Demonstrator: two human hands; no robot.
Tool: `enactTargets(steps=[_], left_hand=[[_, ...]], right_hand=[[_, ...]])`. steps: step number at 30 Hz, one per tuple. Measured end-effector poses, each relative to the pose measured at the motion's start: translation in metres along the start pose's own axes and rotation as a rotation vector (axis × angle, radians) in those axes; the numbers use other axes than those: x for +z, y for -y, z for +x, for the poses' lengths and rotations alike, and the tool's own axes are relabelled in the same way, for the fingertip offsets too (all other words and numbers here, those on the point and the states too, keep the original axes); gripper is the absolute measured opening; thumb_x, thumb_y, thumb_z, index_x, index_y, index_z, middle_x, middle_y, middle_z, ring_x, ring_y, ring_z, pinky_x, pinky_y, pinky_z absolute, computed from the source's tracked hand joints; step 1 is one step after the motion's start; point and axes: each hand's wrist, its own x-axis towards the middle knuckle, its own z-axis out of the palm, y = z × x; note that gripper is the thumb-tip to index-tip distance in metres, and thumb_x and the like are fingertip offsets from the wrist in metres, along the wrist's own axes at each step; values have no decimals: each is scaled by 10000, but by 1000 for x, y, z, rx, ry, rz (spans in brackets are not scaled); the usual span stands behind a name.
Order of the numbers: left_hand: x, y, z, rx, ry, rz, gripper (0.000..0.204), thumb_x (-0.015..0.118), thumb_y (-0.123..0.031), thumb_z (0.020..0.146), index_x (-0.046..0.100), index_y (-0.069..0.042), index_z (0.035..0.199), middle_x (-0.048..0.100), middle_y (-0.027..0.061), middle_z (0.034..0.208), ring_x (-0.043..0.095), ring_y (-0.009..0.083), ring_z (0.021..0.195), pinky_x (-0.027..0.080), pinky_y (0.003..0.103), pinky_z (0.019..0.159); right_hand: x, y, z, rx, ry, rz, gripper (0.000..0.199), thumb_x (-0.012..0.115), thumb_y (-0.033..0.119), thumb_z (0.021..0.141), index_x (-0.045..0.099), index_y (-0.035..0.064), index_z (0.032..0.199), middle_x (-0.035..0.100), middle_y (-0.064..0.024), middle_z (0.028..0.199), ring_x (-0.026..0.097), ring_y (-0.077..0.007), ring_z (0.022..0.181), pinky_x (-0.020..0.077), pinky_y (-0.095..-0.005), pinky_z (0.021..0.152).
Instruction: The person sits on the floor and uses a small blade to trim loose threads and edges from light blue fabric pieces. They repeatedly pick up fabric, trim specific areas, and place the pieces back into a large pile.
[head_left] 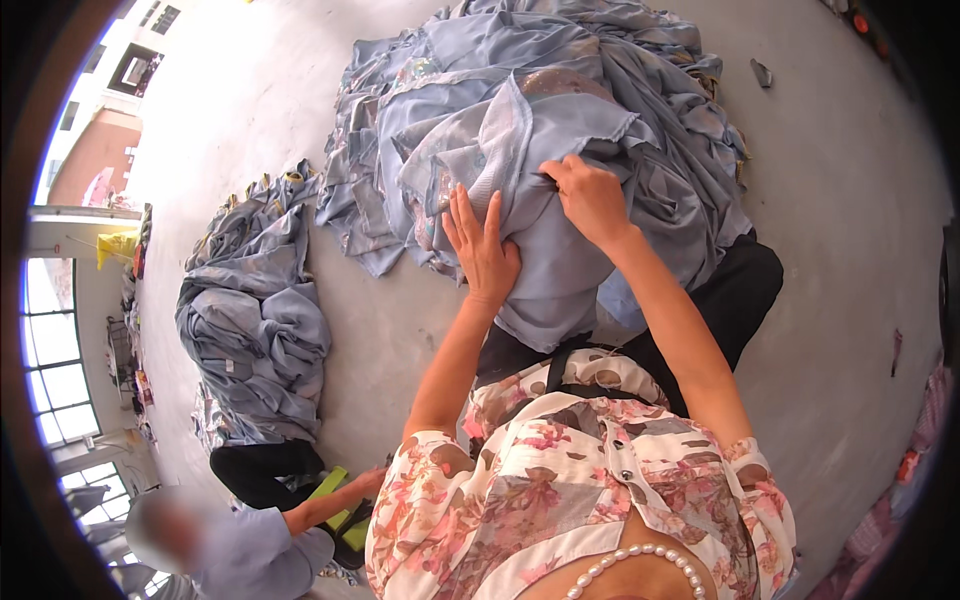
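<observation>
A large heap of blue-grey cloth pieces [440,90] lies on the floor in front of me, some with pale, shiny patterned patches. The uppermost blue-grey cloth [550,260] drapes down toward my lap. My left hand [482,245] rests flat on it with fingers spread, beside a lighter woven strip [500,140]. To the right, my right hand [588,195] pinches a fold of the same cloth between thumb and fingers. The fingertips partly hide the gripped edge.
A second blue-grey cloth pile [255,320] lies to the left. Near it sits another person [260,550] in a light blue top. A small dark scrap [762,73] is on the grey floor [840,250] at right. Pink checked cloth [930,410] lines the far right.
</observation>
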Motion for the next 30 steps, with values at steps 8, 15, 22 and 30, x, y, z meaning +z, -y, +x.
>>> enactTargets(steps=[8, 15, 22, 30], left_hand=[[-6, 15, 7, 165, -154, -37, 510, 478, 96, 627, 608, -91, 1083, 583, 89, 1048, 551, 271, 979, 404, 408, 863], [-29, 20, 21, -516, 182, -1060, 268, 446, 91, 730, 647, -27, 863, 489, 48, 535, 491, 67, 515, 345, 199, 462], [-45, -11, 37, -103, 143, -456, 313, 701, -147, 685, 620, -48, 971, 597, 80, 906, 572, 229, 770, 471, 327, 677], [-16, 9, 24, -454, 486, -982, 273, 697, -208, 816, 607, -18, 990, 600, 12, 836, 536, 91, 782, 436, 239, 738]], right_hand=[[-33, 2, 27, -161, -99, 19, 114, 609, 18, 744, 625, 81, 838, 601, -52, 843, 609, -254, 831, 493, -355, 678], [-46, -20, 30, 211, 336, 317, 126, 585, 76, 842, 592, 28, 958, 655, -123, 877, 626, -295, 806, 483, -354, 710], [-32, -34, 47, 202, 395, 335, 189, 560, 167, 882, 603, -5, 947, 659, -161, 864, 633, -289, 800, 472, -363, 708], [-29, -35, 56, 215, 407, 340, 192, 601, 171, 847, 614, -4, 925, 656, -149, 815, 634, -283, 763, 473, -367, 684]])
